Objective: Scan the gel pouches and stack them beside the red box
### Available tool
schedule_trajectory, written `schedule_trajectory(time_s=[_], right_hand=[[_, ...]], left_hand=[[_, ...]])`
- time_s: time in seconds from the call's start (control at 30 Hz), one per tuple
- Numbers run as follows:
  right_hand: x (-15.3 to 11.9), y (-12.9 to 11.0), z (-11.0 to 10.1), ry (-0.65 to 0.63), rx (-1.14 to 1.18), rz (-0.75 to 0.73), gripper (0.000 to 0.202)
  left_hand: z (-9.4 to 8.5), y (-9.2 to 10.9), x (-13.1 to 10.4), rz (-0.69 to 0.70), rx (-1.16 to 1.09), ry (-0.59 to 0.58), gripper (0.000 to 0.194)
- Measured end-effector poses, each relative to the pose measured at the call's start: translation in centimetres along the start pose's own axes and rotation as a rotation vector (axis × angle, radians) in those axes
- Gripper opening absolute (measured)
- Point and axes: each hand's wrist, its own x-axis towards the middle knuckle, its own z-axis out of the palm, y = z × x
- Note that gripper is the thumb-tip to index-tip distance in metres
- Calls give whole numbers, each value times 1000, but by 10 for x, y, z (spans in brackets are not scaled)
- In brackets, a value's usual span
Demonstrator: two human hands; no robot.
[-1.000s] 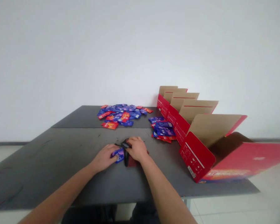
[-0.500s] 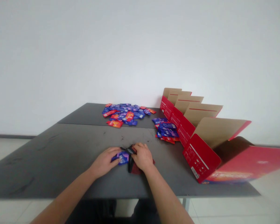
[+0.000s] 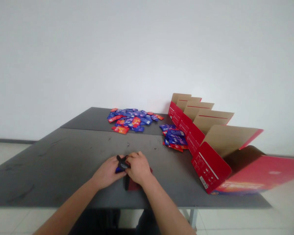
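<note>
On the grey table, my right hand grips a dark red and black object; my left hand, nearer, pinches the blue packet just left of it, long axis hidden.

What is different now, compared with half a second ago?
The right hand moved left toward the left hand, bringing the black-and-maroon item against the blue packet, now mostly hidden. Neither hand visibly let go. The far packet pile and red boxes stayed.

Sachets glossy plastic-looking; boxes smooth cardboard; tabletop matt, scuffed.
</note>
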Motion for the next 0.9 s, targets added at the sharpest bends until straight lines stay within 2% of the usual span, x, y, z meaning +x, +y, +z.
schedule_trajectory(time_s=[0.07,0.17,0.23,0.33,0.4,0.47,0.53,0.6,0.67,0.7,0.77,0.83,0.9], right_hand=[[-6,18,-6,2,-28,88,16],[-17,45,-21,32,-103,323,19],[-20,45,-25,107,-105,378,23],[-15,17,-13,155,-44,166,23],[-9,0,0,81,-24,39,20],[-5,-1,6,29,-24,32,18],[-4,14,2,21,-54,142,17],[-5,35,-11,24,-114,306,17],[-7,45,-22,49,-154,415,18],[-7,43,-25,73,-151,412,19],[-7,29,-21,113,-107,300,19],[-5,11,-10,98,-49,143,19],[-3,5,1,50,-7,49,19]], left_hand=[[0,-2,0,-4,15,-19,47],[0,-4,0,-33,43,-49,52],[1,-5,0,-45,50,-50,56],[3,-7,0,-31,47,-21,50],[4,-7,0,-21,43,-7,50],[4,-9,-1,-18,42,-11,51],[4,-10,-1,-23,46,-26,50],[4,-11,-2,-30,53,-41,52],[4,-12,-2,-42,63,-48,55],[4,-11,-2,-42,64,-47,56],[4,-11,-2,-34,58,-36,53],[4,-10,-2,-25,45,-9,54],[5,-11,-2,-27,40,11,55]])
